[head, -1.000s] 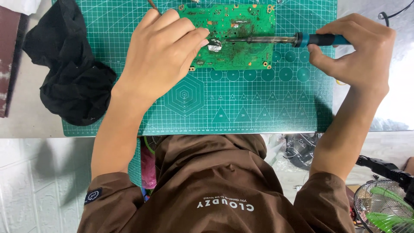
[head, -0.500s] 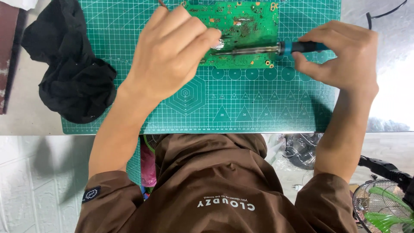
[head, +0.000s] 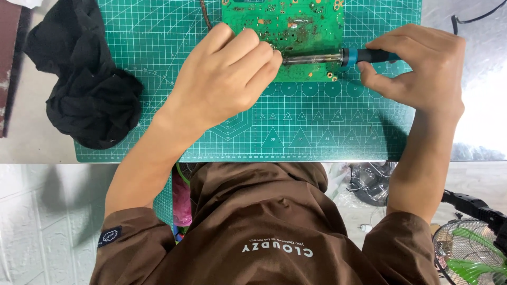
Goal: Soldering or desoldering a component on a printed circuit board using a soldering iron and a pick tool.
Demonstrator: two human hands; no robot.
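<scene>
Change: our board has slid toward the mat's far edge.
Right hand: grips the iron, keeping its tip on the board.
Left hand: curled closed at the tip; contents hidden.

iron tip hidden, board top cropped

Green circuit board, flat on the cutting mat at 12 o'clock of view, top edge cut off by the frame. Surface dotted with solder pads and small holes, brownish scorched patch near centre. Lower left corner hidden under a hand.

Soldering iron lying near-horizontal across the board's lower edge (3 to 9 o'clock line): blue-and-black handle at the 3 o'clock end, metal barrel pointing toward 9 o'clock, tip hidden behind fingers. Handle held, barrel over board.
</scene>
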